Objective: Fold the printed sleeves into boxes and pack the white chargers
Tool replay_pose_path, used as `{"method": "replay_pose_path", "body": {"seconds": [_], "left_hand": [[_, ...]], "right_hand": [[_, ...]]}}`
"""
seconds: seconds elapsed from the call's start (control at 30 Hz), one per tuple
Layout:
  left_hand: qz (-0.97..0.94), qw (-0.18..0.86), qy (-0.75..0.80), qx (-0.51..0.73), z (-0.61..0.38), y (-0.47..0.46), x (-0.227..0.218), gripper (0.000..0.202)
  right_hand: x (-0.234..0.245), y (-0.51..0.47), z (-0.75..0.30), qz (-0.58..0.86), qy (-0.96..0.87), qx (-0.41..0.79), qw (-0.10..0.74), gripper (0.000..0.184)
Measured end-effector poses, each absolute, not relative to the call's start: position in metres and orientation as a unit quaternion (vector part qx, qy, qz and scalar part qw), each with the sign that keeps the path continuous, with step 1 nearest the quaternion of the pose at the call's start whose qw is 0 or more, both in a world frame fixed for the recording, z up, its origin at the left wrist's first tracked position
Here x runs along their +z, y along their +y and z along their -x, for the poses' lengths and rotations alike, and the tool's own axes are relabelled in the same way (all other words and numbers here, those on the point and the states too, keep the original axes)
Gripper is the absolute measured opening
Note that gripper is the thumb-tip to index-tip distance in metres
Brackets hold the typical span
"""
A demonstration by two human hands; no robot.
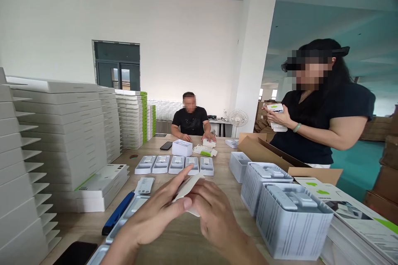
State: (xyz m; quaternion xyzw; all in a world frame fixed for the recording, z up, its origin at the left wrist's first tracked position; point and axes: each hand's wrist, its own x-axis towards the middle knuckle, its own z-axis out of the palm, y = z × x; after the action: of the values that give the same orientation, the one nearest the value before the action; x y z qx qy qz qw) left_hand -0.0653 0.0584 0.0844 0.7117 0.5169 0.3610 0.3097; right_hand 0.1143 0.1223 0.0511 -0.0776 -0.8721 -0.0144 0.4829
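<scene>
My left hand and my right hand meet low in the middle of the view, both pinching a small flat white card piece held above the wooden table. The left thumb and fingers press on its lower edge; the right hand wraps its right side. Just beyond lies a row of several white plastic trays with small parts. A dark blue tool and more trays lie at my left.
Tall stacks of flat white boxes stand left. Stacks of grey trays and printed boxes sit right, beside an open carton. A seated person works across the table; a standing person at right holds a box. A black phone lies near.
</scene>
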Motion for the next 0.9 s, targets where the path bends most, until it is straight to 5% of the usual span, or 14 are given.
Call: {"method": "replay_pose_path", "body": {"seconds": [0.17,0.3,0.4,0.57,0.67,0.8,0.9], "left_hand": [[-0.732,0.122,0.564,0.362,0.057,0.069,0.076,0.075],[-0.775,-0.021,0.537,0.333,0.048,0.075,0.064,0.087],[-0.799,-0.060,0.511,0.311,0.038,0.078,0.059,0.094],[-0.811,-0.062,0.492,0.310,0.031,0.082,0.059,0.103],[-0.792,-0.007,0.505,0.344,0.038,0.079,0.061,0.096],[-0.707,0.253,0.496,0.437,0.051,0.074,0.065,0.077],[-0.616,0.428,0.409,0.520,0.053,0.076,0.065,0.063]], "right_hand": [[0.049,0.126,-0.125,0.199,-0.839,0.080,0.500,0.034],[0.052,0.138,-0.133,0.323,-0.747,0.321,0.485,0.028],[0.052,0.144,-0.131,0.265,-0.690,0.476,0.477,0.008],[0.052,0.146,-0.128,0.251,-0.669,0.506,0.484,0.007],[0.057,0.144,-0.136,0.248,-0.718,0.481,0.438,0.006],[0.064,0.140,-0.147,0.164,-0.777,0.442,0.418,0.024],[0.063,0.140,-0.143,0.149,-0.781,0.402,0.455,0.020]]}}
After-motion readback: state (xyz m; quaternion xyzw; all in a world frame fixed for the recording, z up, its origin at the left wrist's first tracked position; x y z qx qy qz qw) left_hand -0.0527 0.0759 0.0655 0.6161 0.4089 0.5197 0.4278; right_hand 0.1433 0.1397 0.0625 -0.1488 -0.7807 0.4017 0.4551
